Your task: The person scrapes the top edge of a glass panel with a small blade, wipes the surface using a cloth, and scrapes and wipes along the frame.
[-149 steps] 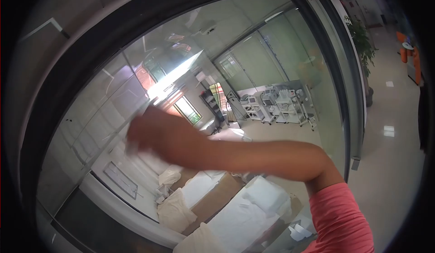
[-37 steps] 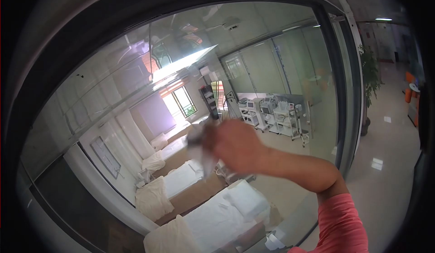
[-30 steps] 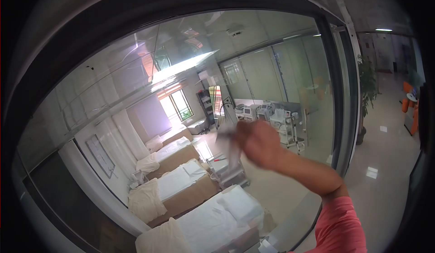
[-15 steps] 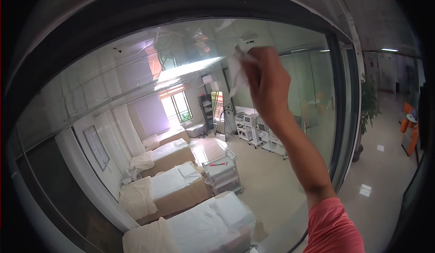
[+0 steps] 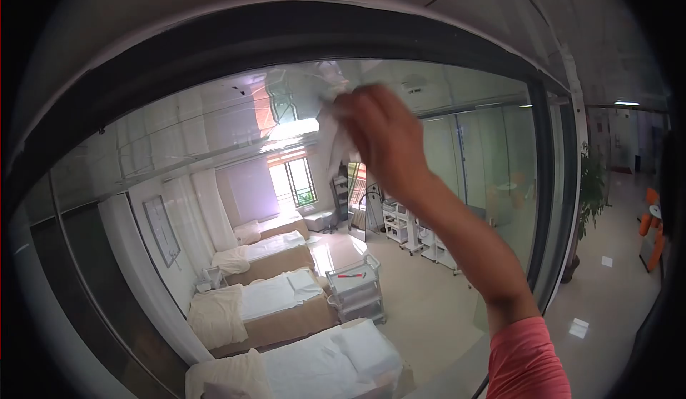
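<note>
My right hand (image 5: pixel 382 138) is raised high in front of a large glass pane (image 5: pixel 493 156), the arm reaching up from the lower right in a red sleeve. Its bent fingers are closed on a thin white cloth (image 5: pixel 330 142), which hangs down from the fingertips close to the glass. The fingers are slightly blurred by motion. Above the hand runs the dark upper bar of the window frame (image 5: pixel 300 36). My left hand is outside the view.
Behind the glass, several beds (image 5: pixel 282 295) with white sheets line the left side, beside a white trolley (image 5: pixel 355 288) carrying a red-handled tool. Equipment carts (image 5: pixel 400 231) stand farther back. Right of the frame, a corridor holds a plant (image 5: pixel 592 185) and orange chairs (image 5: pixel 650 238).
My right hand has moved left across the upper glass with the white cloth still in it. The head view has tilted up slightly, showing more of the top frame and ceiling.
</note>
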Available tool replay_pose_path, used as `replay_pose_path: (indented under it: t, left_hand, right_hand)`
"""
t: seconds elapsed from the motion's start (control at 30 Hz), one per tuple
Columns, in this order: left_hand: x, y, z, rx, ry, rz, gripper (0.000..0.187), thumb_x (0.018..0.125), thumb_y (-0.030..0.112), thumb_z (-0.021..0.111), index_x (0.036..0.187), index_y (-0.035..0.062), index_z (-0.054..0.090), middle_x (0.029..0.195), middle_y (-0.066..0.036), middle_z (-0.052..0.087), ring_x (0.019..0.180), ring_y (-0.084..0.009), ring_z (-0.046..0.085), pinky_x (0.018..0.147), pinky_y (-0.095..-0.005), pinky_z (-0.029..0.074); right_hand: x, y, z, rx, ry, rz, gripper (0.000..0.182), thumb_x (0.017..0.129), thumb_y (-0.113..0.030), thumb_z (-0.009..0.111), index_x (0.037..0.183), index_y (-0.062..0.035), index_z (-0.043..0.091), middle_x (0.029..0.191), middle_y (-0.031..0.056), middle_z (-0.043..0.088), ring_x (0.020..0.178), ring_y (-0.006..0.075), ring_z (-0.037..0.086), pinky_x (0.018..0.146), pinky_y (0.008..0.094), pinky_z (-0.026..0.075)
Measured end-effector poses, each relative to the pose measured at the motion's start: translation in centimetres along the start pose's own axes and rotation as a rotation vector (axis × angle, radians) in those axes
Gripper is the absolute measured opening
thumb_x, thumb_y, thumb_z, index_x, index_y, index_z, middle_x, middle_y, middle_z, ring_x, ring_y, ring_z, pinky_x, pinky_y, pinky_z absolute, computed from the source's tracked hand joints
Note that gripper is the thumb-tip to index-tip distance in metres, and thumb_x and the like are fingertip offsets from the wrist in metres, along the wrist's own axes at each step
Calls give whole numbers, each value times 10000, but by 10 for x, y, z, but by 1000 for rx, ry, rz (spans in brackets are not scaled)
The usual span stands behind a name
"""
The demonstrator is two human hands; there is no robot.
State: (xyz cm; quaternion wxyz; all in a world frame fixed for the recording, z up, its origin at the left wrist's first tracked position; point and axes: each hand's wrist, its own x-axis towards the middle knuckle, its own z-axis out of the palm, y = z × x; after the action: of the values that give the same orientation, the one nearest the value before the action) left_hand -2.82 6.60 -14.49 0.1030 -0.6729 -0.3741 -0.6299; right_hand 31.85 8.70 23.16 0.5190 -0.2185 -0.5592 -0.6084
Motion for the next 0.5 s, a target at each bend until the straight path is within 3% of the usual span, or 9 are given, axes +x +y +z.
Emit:
replay_pose_path:
  t: [0.1,0.2,0.27,0.3,0.37,0.4,0.5]
  left_hand:
    - [58,18,11,-153,169,-10,350,809,3,556,1158,-15,560,1028,-109,545,938,-237,541,797,-365,459]
    - [126,49,21,-291,287,40,357,806,-7,555,1163,-16,557,1028,-106,543,939,-232,540,799,-360,459]
    - [175,80,25,-382,311,105,361,804,-14,554,1165,-17,555,1028,-104,541,940,-229,540,799,-357,458]
    - [195,99,21,-568,192,174,436,799,-11,530,1232,-29,484,1087,-98,564,1005,-200,551,858,-357,468]
    - [226,143,27,-709,239,123,330,769,-42,496,1098,-29,510,960,-76,563,899,-147,545,792,-278,449]
    - [241,166,29,-779,266,100,282,754,-58,479,1031,-29,523,896,-65,563,846,-120,542,760,-239,439]
    - [270,174,43,-669,278,178,244,795,-47,498,1036,-20,524,940,-78,548,847,-159,541,771,-261,429]
  right_hand:
    - [14,18,5,-61,93,82,204,754,-55,647,953,-91,625,827,77,539,739,254,562,595,362,456]
    - [5,6,-6,-117,41,-85,217,740,-27,663,951,-69,633,845,81,549,745,259,556,604,350,453]
    - [-4,-11,-12,193,107,97,238,746,-24,676,977,-56,630,875,71,561,774,224,566,631,313,457]
    - [-9,-22,-15,353,136,187,249,749,-22,683,990,-50,629,890,66,568,788,206,571,644,294,459]
    - [-15,-52,-31,838,-11,534,236,794,-43,682,1021,-32,619,890,44,579,815,140,573,686,240,452]
    - [-22,-59,-29,1067,-32,597,203,862,-84,655,1050,-28,605,880,7,593,806,76,551,708,206,438]
    - [-25,-74,-40,1460,-243,836,215,888,-109,638,1082,-28,592,895,-5,611,794,52,549,703,201,442]
